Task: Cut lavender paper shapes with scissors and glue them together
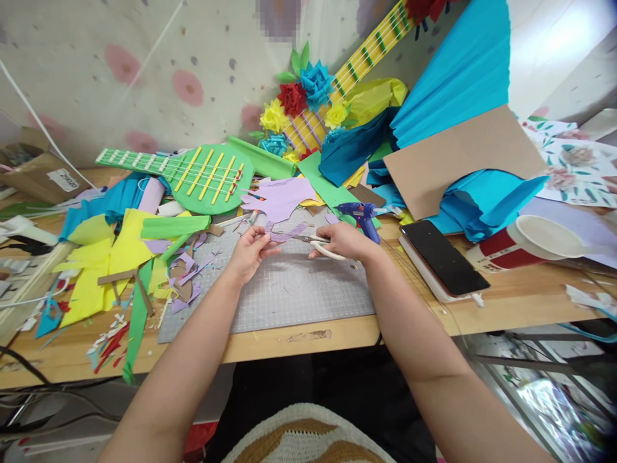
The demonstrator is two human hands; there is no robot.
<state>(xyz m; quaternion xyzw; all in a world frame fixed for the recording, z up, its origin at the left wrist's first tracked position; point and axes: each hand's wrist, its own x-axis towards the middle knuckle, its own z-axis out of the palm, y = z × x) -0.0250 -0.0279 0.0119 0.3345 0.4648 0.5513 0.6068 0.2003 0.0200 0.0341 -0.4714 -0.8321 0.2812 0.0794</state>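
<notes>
Mat (299, 296) lies nearest, grey and gridded. Above it the left hand (248, 252) pinches a purple strip (288, 235), while the right hand (344, 241) is closed around scissors (320, 244) whose blades meet the strip. Glue gun (360, 214) sits just beyond; guitar (212, 175) farther back.

Craft workspace, likely at home. Wooden table (520, 302) littered with coloured paper scraps (186, 273); cutting mat (289, 296), glue gun (361, 215), paper guitars (202, 173), paper flowers (301, 96) against the wall.

Right hand (340, 241) hides part of scissors (308, 238) handles; yellow guitar (371, 48) head cut by top edge.
</notes>
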